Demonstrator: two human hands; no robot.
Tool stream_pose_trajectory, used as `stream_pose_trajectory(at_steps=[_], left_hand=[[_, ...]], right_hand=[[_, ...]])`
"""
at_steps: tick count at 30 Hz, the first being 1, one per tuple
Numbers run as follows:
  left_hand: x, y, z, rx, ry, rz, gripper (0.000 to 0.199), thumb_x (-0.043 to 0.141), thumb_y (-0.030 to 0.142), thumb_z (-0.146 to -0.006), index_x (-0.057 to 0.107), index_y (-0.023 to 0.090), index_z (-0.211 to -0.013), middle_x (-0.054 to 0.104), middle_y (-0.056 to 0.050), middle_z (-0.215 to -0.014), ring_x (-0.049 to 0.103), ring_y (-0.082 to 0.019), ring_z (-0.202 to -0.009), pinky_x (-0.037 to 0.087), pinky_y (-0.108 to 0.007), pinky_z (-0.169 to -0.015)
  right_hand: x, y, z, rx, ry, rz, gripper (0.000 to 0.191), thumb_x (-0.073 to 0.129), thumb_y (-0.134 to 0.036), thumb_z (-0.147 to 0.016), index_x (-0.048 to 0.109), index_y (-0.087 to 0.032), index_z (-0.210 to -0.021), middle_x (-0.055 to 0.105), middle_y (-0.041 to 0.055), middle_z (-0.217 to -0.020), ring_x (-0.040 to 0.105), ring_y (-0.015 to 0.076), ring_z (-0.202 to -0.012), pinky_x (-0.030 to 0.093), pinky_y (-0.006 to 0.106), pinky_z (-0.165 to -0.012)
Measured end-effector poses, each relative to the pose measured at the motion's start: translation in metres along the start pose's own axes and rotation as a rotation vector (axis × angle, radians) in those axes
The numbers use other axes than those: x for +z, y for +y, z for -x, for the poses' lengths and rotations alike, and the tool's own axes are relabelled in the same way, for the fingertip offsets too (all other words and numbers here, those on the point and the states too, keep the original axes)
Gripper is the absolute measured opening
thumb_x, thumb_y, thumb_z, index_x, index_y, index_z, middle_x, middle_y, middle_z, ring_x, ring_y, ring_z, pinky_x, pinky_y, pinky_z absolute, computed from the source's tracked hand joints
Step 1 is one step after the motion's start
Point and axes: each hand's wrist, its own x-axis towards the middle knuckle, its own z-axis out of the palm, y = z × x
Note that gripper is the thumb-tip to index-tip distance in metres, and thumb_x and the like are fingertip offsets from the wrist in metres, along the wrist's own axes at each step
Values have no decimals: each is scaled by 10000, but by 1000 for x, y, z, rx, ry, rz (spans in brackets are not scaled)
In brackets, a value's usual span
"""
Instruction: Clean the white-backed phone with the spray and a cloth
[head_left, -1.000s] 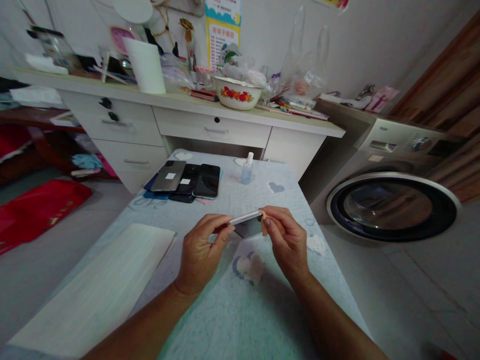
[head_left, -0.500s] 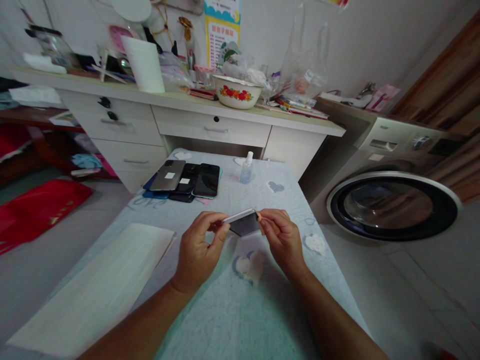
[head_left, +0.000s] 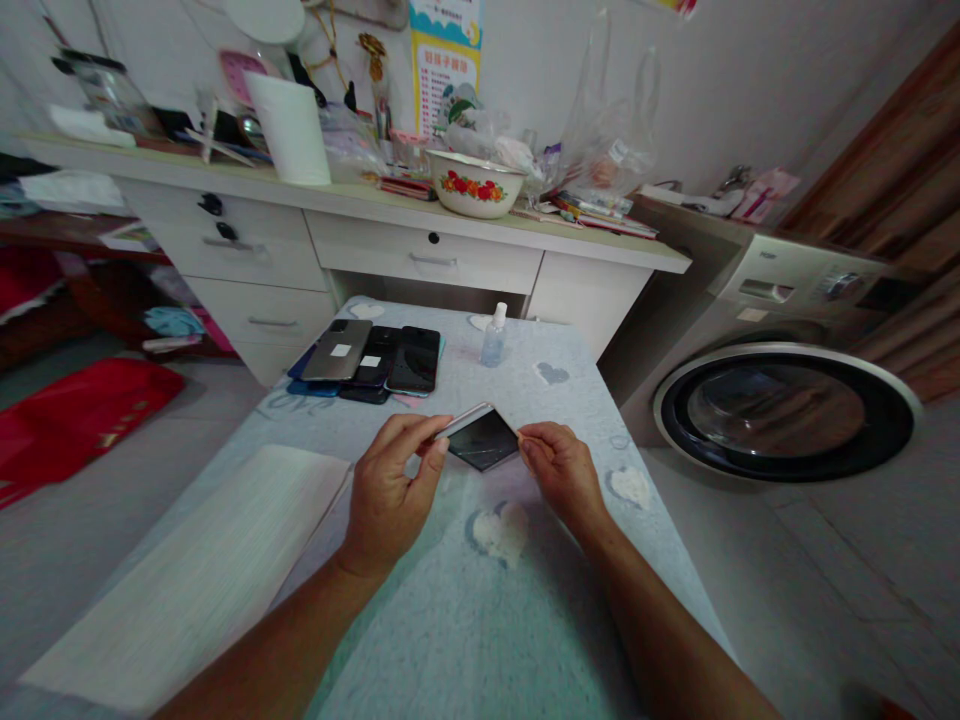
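Between my two hands, above the table, is a smartphone with a dark screen and a light frame. Its screen faces up and it is tilted, with one corner toward me. My left hand pinches its left corner between thumb and fingers. At the right corner, my right hand grips with closed fingertips. Beyond them stands a small clear spray bottle with a white cap. Several more phones lie in overlapping piles at the table's far left, some with white stickers.
The table wears a pale blue cloth with heart prints. A folded whitish cloth or sheet lies along its left side. Behind is a white desk bearing a flowered bowl. A washing machine stands at the right.
The phone has turned and tipped so that more of its dark screen shows. My left hand has shifted slightly left and still holds its corner.
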Motion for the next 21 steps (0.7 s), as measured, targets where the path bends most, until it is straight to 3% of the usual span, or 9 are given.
stream_pose_trajectory(at_steps=[12, 21], left_hand=[[2, 7, 3, 61, -28, 31, 238, 556, 175, -872, 661, 206, -1084, 613, -36, -955, 598, -134, -858, 498, -245, -766], [1, 9, 4, 87, -45, 8, 244, 549, 190, -873, 666, 208, -1086, 616, -44, -941, 600, -151, -876, 508, -264, -779]], right_hand=[[-7, -46, 2, -224, 120, -115, 197, 525, -196, -904, 662, -259, -1032, 680, 39, -969, 592, 194, -930, 458, 364, -839], [-10, -49, 5, -265, 143, -121, 246, 529, -182, -893, 664, -276, -1077, 680, 48, -997, 602, 209, -948, 476, 398, -844]])
